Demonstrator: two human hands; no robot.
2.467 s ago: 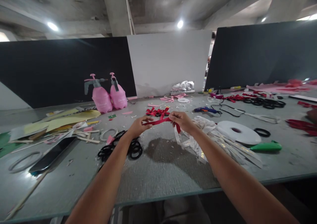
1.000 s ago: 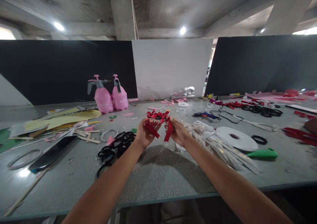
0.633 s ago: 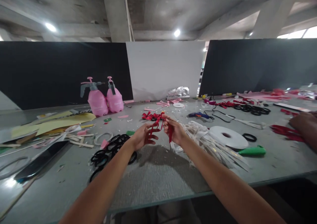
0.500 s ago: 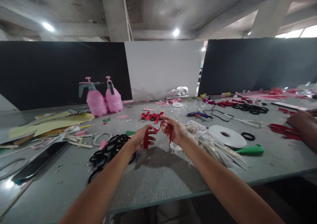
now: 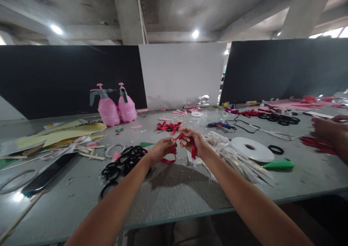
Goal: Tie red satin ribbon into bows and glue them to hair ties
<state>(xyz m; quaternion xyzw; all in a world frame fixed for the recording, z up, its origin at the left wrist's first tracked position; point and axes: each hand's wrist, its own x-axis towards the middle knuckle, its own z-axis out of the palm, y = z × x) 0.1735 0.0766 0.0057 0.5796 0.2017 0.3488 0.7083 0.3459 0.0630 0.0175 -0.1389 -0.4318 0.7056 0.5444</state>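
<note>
A narrow red ribbon point(image 5: 169, 161) runs between my two hands above the table. My left hand point(image 5: 162, 150) is closed on it, with a loop hanging below the fingers. My right hand point(image 5: 191, 141) pinches the ribbon's other part, and a tail drops beside the palm. Just beyond the hands lies a small pile of red bows point(image 5: 169, 126). Black hair ties point(image 5: 133, 155) are heaped to the left of my left hand. Beside my right forearm lie white ribbon strips point(image 5: 236, 162) and a white roll of tape or ribbon point(image 5: 251, 149).
Two pink spray bottles point(image 5: 108, 112) stand at the back left. A phone point(image 5: 50, 173) lies at the left. A blue glue gun point(image 5: 219, 125) with its cord and a green-handled tool point(image 5: 279, 164) lie to the right. Another person's hand point(image 5: 330, 128) is at the right edge, near red ribbon pieces.
My left hand has moved right, closer to my right hand, and its fingers have closed more. The ribbon's left part now hangs in a loop. The other person's hand has shifted slightly.
</note>
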